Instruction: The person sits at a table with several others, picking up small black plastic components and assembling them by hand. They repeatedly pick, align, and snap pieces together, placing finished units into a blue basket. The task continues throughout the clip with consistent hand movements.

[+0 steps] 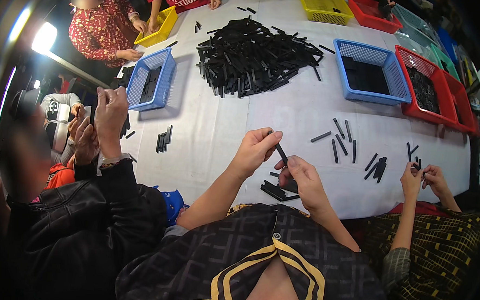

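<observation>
1. White covering spreads over the table (pixel 208 126), around which several people sit or stand at work.
2. Nearest, one black strip (pixel 280 152) lies between the person's two hands, above the table, its long axis slanting from upper left down to lower right. Thumb and fingers of the left hand (pixel 252 152) are closed on its upper end; those of the right hand (pixel 306 182) pinch its lower end. Both hands are equally near, one at each end.
3. Just below the right hand, a small heap of strips (pixel 273 191) rests on the table; the hand partly hides it, so its count cannot be told.
4. Farther out to the right, six loose strips (pixel 342 144) lie apart at differing angles. Beside them is a tight bunch (pixel 380 169), too overlapped to count.
5. Out to the left, a short row of strips (pixel 167 138) lies side by side, its number unclear.
6. Beyond is one large pile (pixel 250 61), past counting, between two blue baskets (pixel 370 95), one on either side.
7. Toward the far edge stand two yellow baskets (pixel 326 14), one near each end of that edge.
</observation>
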Available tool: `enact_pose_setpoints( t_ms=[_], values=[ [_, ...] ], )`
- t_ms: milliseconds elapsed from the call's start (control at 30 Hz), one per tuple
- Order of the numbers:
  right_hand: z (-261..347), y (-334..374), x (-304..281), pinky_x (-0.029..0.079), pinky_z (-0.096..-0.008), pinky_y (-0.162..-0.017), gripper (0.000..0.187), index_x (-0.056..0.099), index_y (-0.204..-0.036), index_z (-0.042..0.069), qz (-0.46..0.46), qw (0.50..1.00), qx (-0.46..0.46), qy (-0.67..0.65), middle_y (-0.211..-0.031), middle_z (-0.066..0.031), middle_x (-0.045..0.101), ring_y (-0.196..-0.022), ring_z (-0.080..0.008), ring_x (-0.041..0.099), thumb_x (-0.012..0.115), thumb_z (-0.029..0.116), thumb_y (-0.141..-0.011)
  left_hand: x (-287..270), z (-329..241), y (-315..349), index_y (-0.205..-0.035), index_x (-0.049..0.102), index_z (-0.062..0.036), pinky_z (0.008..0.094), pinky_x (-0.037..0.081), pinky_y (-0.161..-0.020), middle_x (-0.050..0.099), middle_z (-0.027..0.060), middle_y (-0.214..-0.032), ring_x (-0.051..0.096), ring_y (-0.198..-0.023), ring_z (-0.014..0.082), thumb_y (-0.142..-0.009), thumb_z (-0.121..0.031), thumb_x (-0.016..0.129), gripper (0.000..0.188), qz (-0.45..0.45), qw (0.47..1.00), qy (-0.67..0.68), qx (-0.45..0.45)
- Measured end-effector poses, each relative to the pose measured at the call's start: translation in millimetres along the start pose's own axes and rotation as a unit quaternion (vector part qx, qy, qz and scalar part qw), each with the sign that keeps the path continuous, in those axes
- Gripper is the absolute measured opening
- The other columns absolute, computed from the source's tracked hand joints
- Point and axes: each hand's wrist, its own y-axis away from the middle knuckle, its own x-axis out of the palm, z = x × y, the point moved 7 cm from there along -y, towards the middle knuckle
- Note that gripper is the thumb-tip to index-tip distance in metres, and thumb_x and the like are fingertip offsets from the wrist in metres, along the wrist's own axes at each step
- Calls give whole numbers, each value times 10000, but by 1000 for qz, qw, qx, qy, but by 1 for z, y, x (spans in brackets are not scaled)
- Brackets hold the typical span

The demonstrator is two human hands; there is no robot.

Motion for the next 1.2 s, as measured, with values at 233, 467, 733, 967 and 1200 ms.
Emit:
enact_pose_setpoints(
  t_ms=[233, 467, 733, 967, 1200],
  values=[
    [-5, -3, -1, 378, -206, -590, 260, 541, -829, 4, -4, 1000, -10, -7, -654, -15, 520, -618, -69, 476, 415, 207, -932, 0, 12, -3, -624, 470, -79, 189, 250, -412, 424, -50, -532, 330, -455, 23, -855, -233, 591, 303, -25, 999, -43, 20],
    [-9, -2, -5, 393, -217, -630, 233, 523, -866, -14, -13, 1000, -21, -14, -676, -43, 531, -630, -98, 491, 416, 182, -932, 13, 21, -4, -627, 491, -65, 187, 262, -411, 450, -48, -537, 353, -459, 18, -786, -162, 676, 263, 25, 991, -116, 60],
    [-19, 6, -6, 382, -235, -629, 233, 515, -825, 29, 49, 978, 85, -184, -647, -39, 523, -621, -117, 494, 418, 212, -931, -40, -6, -17, -623, 472, -66, 180, 223, -401, 370, -51, -522, 312, -449, 27, -880, -242, 546, 321, -127, 991, -4, 45],
    [-14, 5, 1, 380, -302, -673, 293, 454, -777, 60, 117, 942, 94, -301, -564, -48, 457, -575, -160, 445, 339, 263, -955, 8, 7, -9, -735, 495, -72, 195, 181, -393, 346, -67, -523, 271, -441, 25, -911, -279, 490, 271, 47, 999, -9, -11],
    [-25, 3, 1, 372, -270, -598, 297, 484, -775, 44, 104, 942, 119, -295, -600, -54, 492, -569, -148, 454, 373, 260, -946, 10, 20, -13, -737, 512, -66, 180, 271, -421, 436, -56, -576, 367, -492, 31, -874, -229, 567, 220, 37, 999, -10, -3]
  ],
)
